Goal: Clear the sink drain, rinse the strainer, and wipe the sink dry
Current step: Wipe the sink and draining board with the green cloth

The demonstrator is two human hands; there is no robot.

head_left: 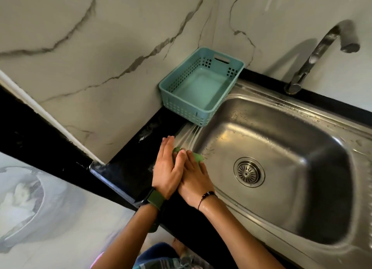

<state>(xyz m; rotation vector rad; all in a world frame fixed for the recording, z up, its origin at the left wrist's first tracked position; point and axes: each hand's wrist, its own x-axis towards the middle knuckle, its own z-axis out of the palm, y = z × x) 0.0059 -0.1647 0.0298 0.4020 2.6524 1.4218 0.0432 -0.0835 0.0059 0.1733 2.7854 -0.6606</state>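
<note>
Both hands lie flat, side by side, on a green cloth at the left rim of the steel sink, where the ribbed metal meets the black counter. The left hand, with a green watch band at the wrist, has its fingers straight and pressed down on the cloth; the right hand, with a dark bead bracelet at the wrist, overlaps it slightly and presses the cloth with straight fingers too. Only small parts of the cloth show past the fingertips. The strainer sits in the drain at the bottom of the basin, and water drops dot the basin walls and rim. A teal plastic basket stands on the counter in the corner, just behind the hands, against the marbled wall. The tap rises at the back right of the sink.
</note>
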